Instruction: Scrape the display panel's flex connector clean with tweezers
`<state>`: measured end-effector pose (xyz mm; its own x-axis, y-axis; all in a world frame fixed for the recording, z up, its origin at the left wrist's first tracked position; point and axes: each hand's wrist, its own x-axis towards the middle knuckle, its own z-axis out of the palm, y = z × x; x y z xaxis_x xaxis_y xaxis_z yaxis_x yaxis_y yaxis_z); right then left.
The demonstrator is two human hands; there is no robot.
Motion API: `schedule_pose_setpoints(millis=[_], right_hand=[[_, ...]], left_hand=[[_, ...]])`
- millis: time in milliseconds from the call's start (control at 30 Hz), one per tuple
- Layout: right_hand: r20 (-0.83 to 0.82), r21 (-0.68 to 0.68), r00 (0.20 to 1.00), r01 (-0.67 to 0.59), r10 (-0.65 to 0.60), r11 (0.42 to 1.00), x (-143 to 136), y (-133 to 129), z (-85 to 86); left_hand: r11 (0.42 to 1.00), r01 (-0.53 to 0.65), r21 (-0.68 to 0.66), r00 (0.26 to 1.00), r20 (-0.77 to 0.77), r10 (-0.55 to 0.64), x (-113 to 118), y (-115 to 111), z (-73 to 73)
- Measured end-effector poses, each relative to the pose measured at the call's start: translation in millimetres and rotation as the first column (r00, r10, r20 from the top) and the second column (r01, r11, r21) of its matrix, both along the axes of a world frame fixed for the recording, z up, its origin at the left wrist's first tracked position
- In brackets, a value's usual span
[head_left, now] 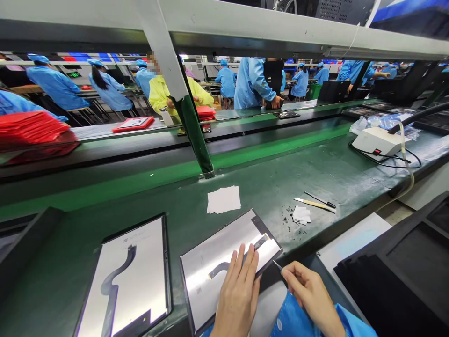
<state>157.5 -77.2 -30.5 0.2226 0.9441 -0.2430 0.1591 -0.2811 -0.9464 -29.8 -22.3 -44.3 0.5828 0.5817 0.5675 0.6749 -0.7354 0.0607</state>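
Note:
My left hand (239, 288) lies flat, fingers stretched out, on the silvery back of a display panel (213, 250), partly covering its dark ribbon cable (219, 268). This panel is tilted at the table's front edge. Beside the panel's right corner, my right hand (308, 290) is closed in a pinch on a thin tool with a pointed metal tip (277, 265); the fingers hide the rest of it. To the left, a second display panel (143, 262) rests on the green table, back side up, with a curved ribbon cable (111, 285).
Beyond the panels lie white sheets (223, 200). At right are a craft knife (315, 205), a thin black-handled tool (321, 200), small white pieces (301, 215) and dark scraps. A white box with a cable (379, 142) stands farther off. A green post (194, 135) rises from the table.

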Motion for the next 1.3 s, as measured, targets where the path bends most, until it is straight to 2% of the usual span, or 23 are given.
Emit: schedule_pose_setpoints(millis=[67, 133, 333, 600, 800, 967, 1167, 1300], right_hand=[[-0.212, -0.081, 0.977, -0.012, -0.005, 0.997, 0.1, 3.5, -1.8], [-0.348, -0.135, 0.937, -0.016, -0.032, 0.991, -0.8, 5.7, -2.6], [-0.517, -0.189, 0.849, 0.013, -0.11, 0.982, -5.1, 5.7, -5.0], [-0.596, -0.186, 0.792, 0.03, -0.137, 0.982, -4.9, 2.3, -15.1], [-0.619, -0.18, 0.772, 0.043, -0.147, 0.983, -6.8, 3.5, -11.6], [-0.634, -0.175, 0.758, 0.054, -0.154, 0.983, -6.0, 5.0, -11.1], [-0.641, -0.185, 0.747, 0.072, -0.176, 0.98, -3.6, 3.8, -11.5], [-0.651, -0.188, 0.736, 0.081, -0.186, 0.979, -1.6, 3.4, -8.6]], left_hand=[[1.0, 0.0, 0.005, 1.0, -0.003, 0.0, 0.0, 0.0, 0.4], [1.0, 0.004, 0.003, 1.0, 0.004, -0.004, -0.3, -0.1, 0.7], [0.999, 0.018, -0.049, 0.999, 0.028, -0.017, -1.0, -1.2, 1.3], [0.997, 0.023, -0.071, 0.999, 0.032, -0.021, -2.6, -0.4, 0.1], [0.994, 0.019, -0.108, 0.999, 0.031, -0.016, -4.4, -0.8, -1.7], [0.976, -0.065, -0.209, 0.996, 0.048, 0.077, -4.5, -2.4, -2.8], [0.971, -0.051, -0.235, 0.997, 0.044, 0.063, -3.9, -3.3, 1.1], [0.964, -0.08, -0.252, 0.995, 0.042, 0.093, -4.9, -4.5, -4.2]])
